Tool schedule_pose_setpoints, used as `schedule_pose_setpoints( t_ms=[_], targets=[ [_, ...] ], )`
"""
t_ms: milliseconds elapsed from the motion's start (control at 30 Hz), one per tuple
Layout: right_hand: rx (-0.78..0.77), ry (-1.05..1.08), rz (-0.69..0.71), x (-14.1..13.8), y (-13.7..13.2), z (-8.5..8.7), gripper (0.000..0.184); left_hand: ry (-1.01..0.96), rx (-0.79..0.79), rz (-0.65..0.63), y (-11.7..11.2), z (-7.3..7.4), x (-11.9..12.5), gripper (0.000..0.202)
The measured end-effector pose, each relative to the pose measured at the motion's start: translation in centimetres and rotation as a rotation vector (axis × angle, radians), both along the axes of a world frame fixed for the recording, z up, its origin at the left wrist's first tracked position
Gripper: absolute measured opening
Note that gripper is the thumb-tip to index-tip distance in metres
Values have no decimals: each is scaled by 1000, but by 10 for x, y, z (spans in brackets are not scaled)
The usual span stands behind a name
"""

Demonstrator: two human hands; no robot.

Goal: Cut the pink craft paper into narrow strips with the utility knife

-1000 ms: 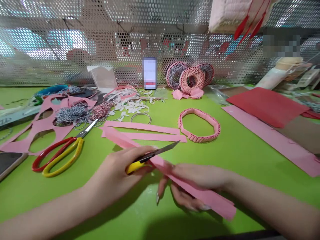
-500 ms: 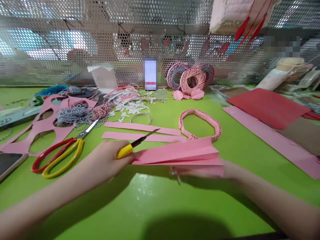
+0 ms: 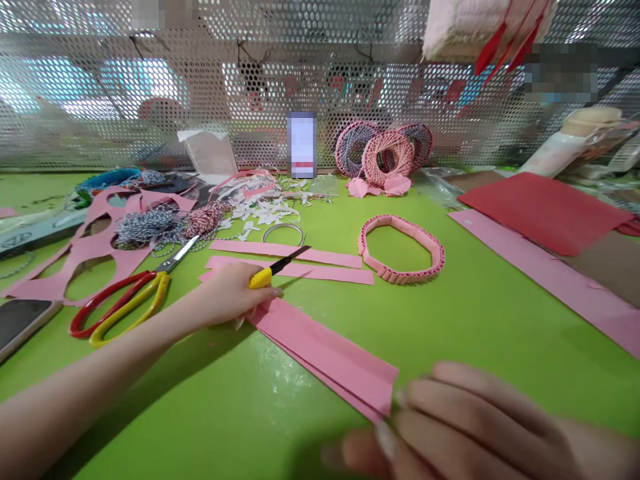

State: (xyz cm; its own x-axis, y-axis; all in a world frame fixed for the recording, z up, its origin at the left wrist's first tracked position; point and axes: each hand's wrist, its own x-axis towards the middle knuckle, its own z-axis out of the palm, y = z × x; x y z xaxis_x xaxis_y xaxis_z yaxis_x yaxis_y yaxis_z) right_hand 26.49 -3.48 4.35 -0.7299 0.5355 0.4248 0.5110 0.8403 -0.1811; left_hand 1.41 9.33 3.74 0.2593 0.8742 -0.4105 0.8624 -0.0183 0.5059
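My left hand (image 3: 230,297) is closed round a yellow-handled utility knife (image 3: 274,268) whose blade points right and away, over the pink strips. The same hand rests on the far left end of a folded pink paper (image 3: 325,350) that lies slanting across the green table (image 3: 480,313). My right hand (image 3: 465,430) is low at the bottom right, close to the camera and blurred. Its fingers and thumb are curled together at the near right end of that paper and seem to pinch its corner.
Red-and-yellow scissors (image 3: 123,303) lie left of my left hand. Two pink paper strips (image 3: 295,261), a metal ring (image 3: 284,232) and a pleated pink ring (image 3: 403,248) lie beyond. Twine (image 3: 150,223), pink cut-out sheet (image 3: 75,257), red sheet (image 3: 543,212) and a perforated metal wall (image 3: 100,107) surround.
The folded pink paper was lifted and turned between both hands, and now lies flat on the table. My left hand moved left with the knife; my right hand drew back toward me.
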Motion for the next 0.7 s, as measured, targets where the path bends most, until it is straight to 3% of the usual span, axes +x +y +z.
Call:
schedule_pose_setpoints(
  t_ms=[67,133,267,467,633,700],
  targets=[
    [241,-8,-39,-11,11,-10,24,-34,-11,-18,1,0,5,28],
    [317,-88,-77,-25,22,-23,25,-64,-18,-34,0,0,10,28],
    [265,-324,-19,-36,31,-41,19,-117,-34,-57,-7,6,13,25],
    [231,-433,35,-13,34,-27,21,-107,18,-67,-16,25,-9,43],
    [239,-430,29,11,40,-26,24,-35,128,-190,-29,21,-40,42],
    [250,-407,25,22,38,-29,28,-54,182,-180,-37,18,-49,42]
  ],
)
